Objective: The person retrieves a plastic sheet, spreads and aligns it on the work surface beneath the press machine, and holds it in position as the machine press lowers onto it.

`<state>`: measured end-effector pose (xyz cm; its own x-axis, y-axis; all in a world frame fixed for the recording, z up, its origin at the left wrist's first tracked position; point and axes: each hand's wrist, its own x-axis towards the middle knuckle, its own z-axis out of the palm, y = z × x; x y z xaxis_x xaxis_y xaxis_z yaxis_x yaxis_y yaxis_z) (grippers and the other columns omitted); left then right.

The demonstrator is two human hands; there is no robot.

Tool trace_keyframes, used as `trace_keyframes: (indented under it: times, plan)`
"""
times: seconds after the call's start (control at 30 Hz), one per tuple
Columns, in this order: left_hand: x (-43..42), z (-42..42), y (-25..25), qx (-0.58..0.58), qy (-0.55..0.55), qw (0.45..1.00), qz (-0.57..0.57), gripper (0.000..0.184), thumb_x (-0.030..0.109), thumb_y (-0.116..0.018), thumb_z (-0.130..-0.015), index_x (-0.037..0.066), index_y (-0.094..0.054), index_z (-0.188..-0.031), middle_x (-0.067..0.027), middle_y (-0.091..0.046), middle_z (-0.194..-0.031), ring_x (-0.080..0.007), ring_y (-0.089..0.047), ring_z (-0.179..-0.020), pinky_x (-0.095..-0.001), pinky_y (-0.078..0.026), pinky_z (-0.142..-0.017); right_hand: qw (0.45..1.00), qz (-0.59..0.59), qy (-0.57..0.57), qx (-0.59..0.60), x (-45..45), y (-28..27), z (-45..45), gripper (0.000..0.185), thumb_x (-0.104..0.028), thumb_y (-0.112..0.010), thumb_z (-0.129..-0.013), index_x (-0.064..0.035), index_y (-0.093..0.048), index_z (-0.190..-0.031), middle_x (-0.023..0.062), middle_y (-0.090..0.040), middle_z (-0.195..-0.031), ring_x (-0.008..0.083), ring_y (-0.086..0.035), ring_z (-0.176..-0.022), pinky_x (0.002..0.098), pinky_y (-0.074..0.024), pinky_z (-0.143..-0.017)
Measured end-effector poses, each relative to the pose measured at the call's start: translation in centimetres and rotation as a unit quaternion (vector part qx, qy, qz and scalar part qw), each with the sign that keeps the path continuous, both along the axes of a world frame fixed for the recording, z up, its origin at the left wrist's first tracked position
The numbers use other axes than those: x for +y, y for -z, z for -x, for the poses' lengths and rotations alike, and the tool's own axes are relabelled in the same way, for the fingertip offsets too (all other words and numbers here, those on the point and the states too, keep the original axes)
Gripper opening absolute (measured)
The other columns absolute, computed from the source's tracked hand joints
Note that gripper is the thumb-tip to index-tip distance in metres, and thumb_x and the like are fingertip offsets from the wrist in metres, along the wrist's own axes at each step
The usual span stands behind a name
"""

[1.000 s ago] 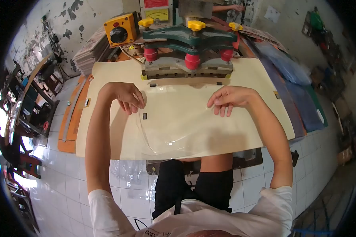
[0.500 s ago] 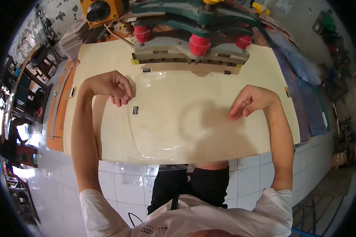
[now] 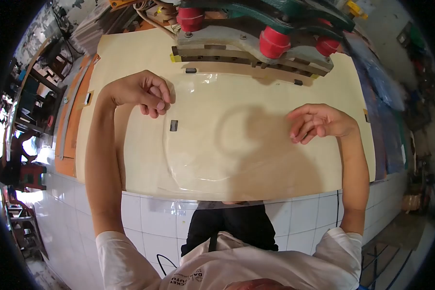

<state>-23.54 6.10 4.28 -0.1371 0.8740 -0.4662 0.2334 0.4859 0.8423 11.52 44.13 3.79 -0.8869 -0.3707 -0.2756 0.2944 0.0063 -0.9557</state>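
Note:
A clear plastic sheet [image 3: 203, 169] lies on the cream board [image 3: 130, 53], its near edge hanging a little past the board's front. At the sheet's left edge, my left hand [image 3: 152, 94] has its fingers curled and pressed together; what they pinch is too small to make out. My right hand [image 3: 319, 123] hovers over the right part of the board with fingers loosely apart and nothing between them. Small dark markers sit on the board, one [image 3: 173, 125] just below my left hand, others [image 3: 191, 70] [image 3: 298, 82] near the press bar [image 3: 251, 55].
The green press frame [image 3: 256, 14] with red knobs [image 3: 274, 42] stands across the back. Stacked sheets [image 3: 94, 29] are at the back left, beside an orange board [image 3: 72, 121] with a metal ruler. Bluish plastic sheets [image 3: 379, 72] lie at the right.
The view has tilted down and closer to the board. My right hand has moved rightward, away from the middle, and its fingers have spread. My left hand stays near the sheet's left edge.

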Motion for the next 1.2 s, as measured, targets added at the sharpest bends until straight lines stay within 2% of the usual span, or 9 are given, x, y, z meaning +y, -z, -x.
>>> trace_keyframes:
  times: [0.13, 0.23, 0.37, 0.47, 0.67, 0.87, 0.93, 1.07, 1.2]
  plan:
    - [0.2, -0.5, -0.8, 0.005, -0.003, 1.000, 0.007, 0.012, 0.005, -0.077, -0.090, 0.008, -0.076, -0.101, -0.0021, -0.078, -0.090, -0.0122, -0.077, -0.077, -0.0233, -0.054, -0.059, 0.995, -0.044, 0.065, -0.066, -0.2, -0.7, 0.5, 0.076, -0.037, -0.077, -0.098, 0.0080, -0.046, -0.151, 0.0214, -0.071, -0.115, 0.0279, -0.078, -0.098, 0.0373, -0.0658, -0.084]
    - [0.2, -0.5, -1.1, 0.013, -0.004, 1.000, 0.018, 0.011, 0.006, -0.078, -0.089, 0.008, -0.077, -0.100, -0.0023, -0.078, -0.091, -0.0122, -0.076, -0.078, -0.0234, -0.054, -0.060, 0.997, -0.032, 0.062, -0.035, 0.1, 0.5, 0.9, 0.059, -0.031, -0.069, -0.104, 0.0021, -0.052, -0.150, 0.0189, -0.072, -0.118, 0.0260, -0.078, -0.097, 0.0378, -0.0648, -0.085]
    - [0.1, -0.2, -0.7, -0.005, -0.004, 1.000, 0.022, 0.010, 0.006, -0.080, -0.089, 0.008, -0.077, -0.098, -0.0027, -0.079, -0.091, -0.0124, -0.076, -0.079, -0.0237, -0.055, -0.061, 0.995, -0.033, 0.095, -0.018, -0.5, 0.5, 0.8, 0.053, -0.028, -0.068, -0.104, 0.0026, -0.056, -0.146, 0.0170, -0.074, -0.115, 0.0243, -0.078, -0.092, 0.0365, -0.0652, -0.082]
    - [-0.1, 0.2, -0.5, -0.021, 0.008, 1.000, 0.003, 0.009, 0.007, -0.081, -0.089, 0.007, -0.078, -0.097, -0.0040, -0.079, -0.092, -0.0130, -0.077, -0.079, -0.0247, -0.055, -0.062, 0.986, -0.064, 0.103, -0.112, -0.5, -0.7, 0.6, 0.048, -0.026, -0.068, -0.104, 0.0037, -0.062, -0.141, 0.0156, -0.075, -0.111, 0.0223, -0.077, -0.088, 0.0350, -0.0654, -0.078]
    - [-0.4, 0.6, -0.4, -0.051, -0.005, 0.998, -0.033, 0.009, 0.001, -0.079, -0.089, 0.001, -0.076, -0.097, -0.0106, -0.080, -0.091, -0.0170, -0.077, -0.077, -0.0301, -0.063, -0.062, 0.994, -0.074, 0.068, -0.042, -1.8, -0.2, 0.4, 0.038, -0.021, -0.072, -0.101, 0.0039, -0.071, -0.131, 0.0148, -0.074, -0.107, 0.0214, -0.076, -0.081, 0.0322, -0.0638, -0.068]
    - [-0.9, 1.7, 0.6, -0.087, -0.005, 0.994, -0.071, 0.013, -0.003, -0.079, -0.087, -0.002, -0.074, -0.100, -0.0148, -0.080, -0.090, -0.0201, -0.077, -0.071, -0.0301, -0.064, -0.059, 0.991, -0.122, -0.014, 0.051, -0.5, -1.0, -0.1, 0.038, -0.008, -0.070, -0.100, 0.0023, -0.069, -0.137, 0.0110, -0.074, -0.114, 0.0184, -0.075, -0.092, 0.0309, -0.0621, -0.079]
    - [-0.6, 1.2, 0.8, -0.101, 0.002, 0.992, -0.074, 0.013, -0.003, -0.079, -0.087, -0.002, -0.075, -0.100, -0.0147, -0.080, -0.090, -0.0199, -0.078, -0.070, -0.0295, -0.064, -0.059, 0.982, -0.143, -0.067, 0.101, 0.3, -1.8, -0.6, 0.030, -0.005, -0.068, -0.100, 0.0069, -0.072, -0.127, 0.0189, -0.075, -0.111, 0.0245, -0.075, -0.092, 0.0310, -0.0617, -0.075]
    - [1.0, -1.1, 0.1, -0.105, 0.011, 0.994, -0.026, 0.013, -0.001, -0.080, -0.088, -0.001, -0.075, -0.100, -0.0136, -0.081, -0.092, -0.0187, -0.079, -0.073, -0.0283, -0.063, -0.059, 0.977, -0.111, -0.120, 0.137, 1.8, -2.6, -1.6, 0.033, -0.007, -0.067, -0.101, 0.0060, -0.071, -0.132, 0.0188, -0.075, -0.113, 0.0236, -0.075, -0.096, 0.0326, -0.0621, -0.074]
    - [1.5, -1.5, 0.2, -0.070, -0.006, 0.997, -0.025, 0.015, -0.003, -0.081, -0.085, -0.003, -0.074, -0.099, -0.0161, -0.080, -0.091, -0.0220, -0.079, -0.074, -0.0324, -0.065, -0.058, 0.990, -0.126, 0.043, 0.054, 0.9, -1.8, -1.7, 0.037, -0.015, -0.068, -0.103, 0.0039, -0.069, -0.134, 0.0144, -0.077, -0.111, 0.0202, -0.075, -0.090, 0.0307, -0.0617, -0.069]
